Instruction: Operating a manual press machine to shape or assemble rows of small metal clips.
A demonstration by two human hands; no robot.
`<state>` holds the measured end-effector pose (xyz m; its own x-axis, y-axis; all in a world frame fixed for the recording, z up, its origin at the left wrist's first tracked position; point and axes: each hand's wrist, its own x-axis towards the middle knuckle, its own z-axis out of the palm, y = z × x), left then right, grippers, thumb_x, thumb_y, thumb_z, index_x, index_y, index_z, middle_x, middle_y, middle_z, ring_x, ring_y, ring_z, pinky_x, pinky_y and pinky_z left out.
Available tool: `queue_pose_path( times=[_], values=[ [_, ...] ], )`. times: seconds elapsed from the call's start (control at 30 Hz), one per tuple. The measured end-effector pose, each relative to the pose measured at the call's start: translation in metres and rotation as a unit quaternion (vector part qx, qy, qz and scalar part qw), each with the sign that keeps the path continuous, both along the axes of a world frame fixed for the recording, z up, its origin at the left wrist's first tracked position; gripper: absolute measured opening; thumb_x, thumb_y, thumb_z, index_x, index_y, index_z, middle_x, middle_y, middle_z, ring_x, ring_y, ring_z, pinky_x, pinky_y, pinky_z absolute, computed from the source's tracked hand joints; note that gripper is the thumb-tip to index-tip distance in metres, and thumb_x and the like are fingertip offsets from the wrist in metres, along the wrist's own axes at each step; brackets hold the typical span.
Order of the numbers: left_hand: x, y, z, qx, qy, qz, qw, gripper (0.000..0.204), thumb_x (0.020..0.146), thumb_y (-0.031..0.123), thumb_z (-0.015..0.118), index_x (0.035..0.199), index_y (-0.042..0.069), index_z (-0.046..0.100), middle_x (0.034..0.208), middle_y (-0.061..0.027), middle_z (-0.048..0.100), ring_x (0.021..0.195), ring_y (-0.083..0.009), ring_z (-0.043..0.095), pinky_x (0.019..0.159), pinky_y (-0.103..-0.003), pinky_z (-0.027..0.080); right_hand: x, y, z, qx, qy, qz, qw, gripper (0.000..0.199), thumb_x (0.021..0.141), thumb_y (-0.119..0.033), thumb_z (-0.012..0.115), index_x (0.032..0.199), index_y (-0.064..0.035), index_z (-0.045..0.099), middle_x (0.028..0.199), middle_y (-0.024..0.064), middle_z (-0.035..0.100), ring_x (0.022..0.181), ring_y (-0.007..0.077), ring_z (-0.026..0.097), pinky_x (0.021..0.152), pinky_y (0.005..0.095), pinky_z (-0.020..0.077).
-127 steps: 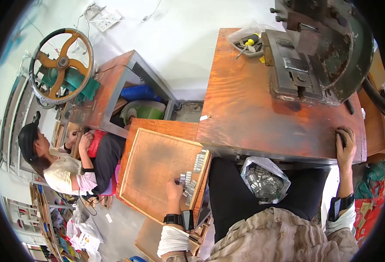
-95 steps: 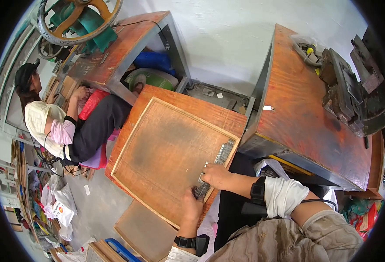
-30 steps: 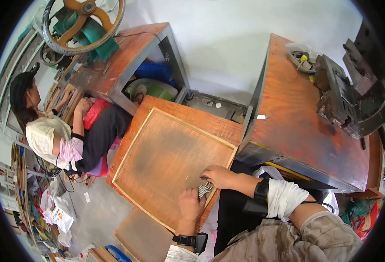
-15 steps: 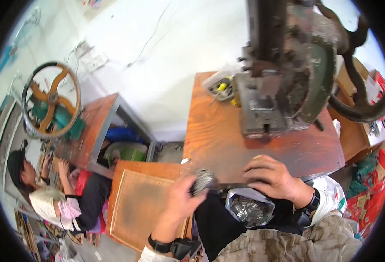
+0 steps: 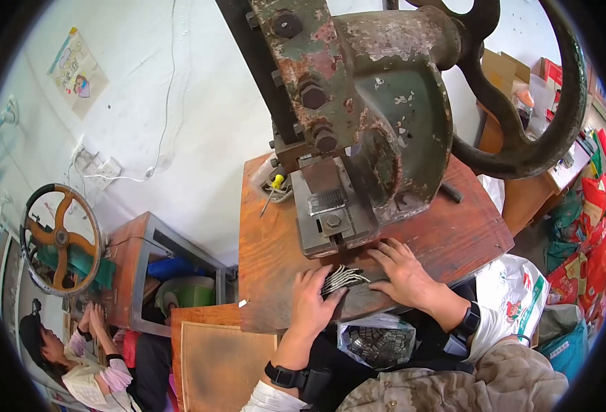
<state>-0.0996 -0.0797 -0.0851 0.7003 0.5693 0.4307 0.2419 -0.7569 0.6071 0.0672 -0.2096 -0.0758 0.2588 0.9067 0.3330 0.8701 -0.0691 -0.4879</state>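
Note:
A bundle of thin silvery metal strips (image 5: 344, 277) lies fanned out on the wooden table (image 5: 275, 254), just in front of the press base. My left hand (image 5: 310, 302) is closed around the left side of the bundle, fingers and thumb on it. Close by on the right, my right hand (image 5: 409, 278) rests low over the table with its fingers stretched out, thumb near the strip ends. Beyond my hands stands a green, worn hand press (image 5: 406, 117) with a steel die block (image 5: 334, 223) under its ram.
A bag of small metal pieces (image 5: 377, 345) sits below the table edge near my lap. A plastic tub with a yellow-handled screwdriver (image 5: 275, 184) stands left of the press. The press's large handwheel (image 5: 523, 154) juts out right. Far left, another person (image 5: 76, 364) works at a second wheeled press.
My left hand has brought the metal strips from beside the table onto its top, near the press. My right hand has spread its fingers onto the table. The view has shifted.

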Motion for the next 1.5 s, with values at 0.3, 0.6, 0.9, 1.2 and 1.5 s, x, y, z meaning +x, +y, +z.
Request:
queue_pose_path(
  times=[0.3,0.6,0.9,1.2,1.5],
  values=[
    [0.007,-0.007,-0.004,0.025,-0.004,0.011,1.000,0.042,0.068,0.015,0.074,0.105,0.001,0.060,0.097,-0.0145,0.061,0.091,-0.0331,0.052,0.080,-0.040,0.043,0.000,0.024,-0.022,0.127,0.012,0.039,0.991,0.034,0.075,-0.010,0.062,0.108,-0.0040,0.060,0.109,0.0136,0.060,0.104,0.0318,0.054,0.091,0.0395,0.0410],
    [0.013,-0.011,-0.009,0.022,-0.025,0.054,0.998,0.049,0.067,0.012,0.072,0.112,0.000,0.056,0.095,-0.0166,0.058,0.087,-0.0354,0.050,0.080,-0.042,0.043,-0.011,0.028,-0.019,0.100,0.093,0.072,0.988,0.051,0.073,-0.007,0.066,0.121,0.0019,0.050,0.113,0.0208,0.057,0.106,0.0361,0.050,0.092,0.0412,0.0394],
    [0.005,-0.011,-0.011,-0.051,-0.035,0.017,0.998,0.061,0.067,0.001,0.068,0.124,0.003,0.048,0.100,-0.0186,0.055,0.094,-0.0360,0.050,0.082,-0.040,0.042,-0.026,0.029,-0.019,0.068,-0.084,-0.011,0.994,0.048,0.071,-0.011,0.069,0.116,-0.0019,0.055,0.109,0.0169,0.059,0.107,0.0346,0.052,0.090,0.0420,0.0405],
    [0.000,-0.008,-0.007,-0.134,-0.051,0.037,0.989,0.052,0.064,0.002,0.074,0.114,0.003,0.057,0.095,-0.0159,0.059,0.088,-0.0325,0.054,0.079,-0.038,0.045,-0.007,0.033,-0.022,0.088,0.110,-0.019,0.990,0.025,0.067,-0.014,0.072,0.089,-0.0064,0.063,0.082,0.0094,0.063,0.086,0.0310,0.055,0.079,0.0403,0.0421],
    [-0.003,-0.006,-0.012,-0.086,-0.042,0.039,0.995,0.058,0.064,0.000,0.072,0.119,0.004,0.054,0.097,-0.0164,0.058,0.093,-0.0337,0.052,0.082,-0.039,0.044,-0.013,0.032,-0.015,0.059,0.107,0.022,0.992,0.045,0.068,-0.017,0.072,0.108,-0.0033,0.057,0.106,0.0161,0.058,0.107,0.0346,0.048,0.092,0.0435,0.0369]
  ],
)
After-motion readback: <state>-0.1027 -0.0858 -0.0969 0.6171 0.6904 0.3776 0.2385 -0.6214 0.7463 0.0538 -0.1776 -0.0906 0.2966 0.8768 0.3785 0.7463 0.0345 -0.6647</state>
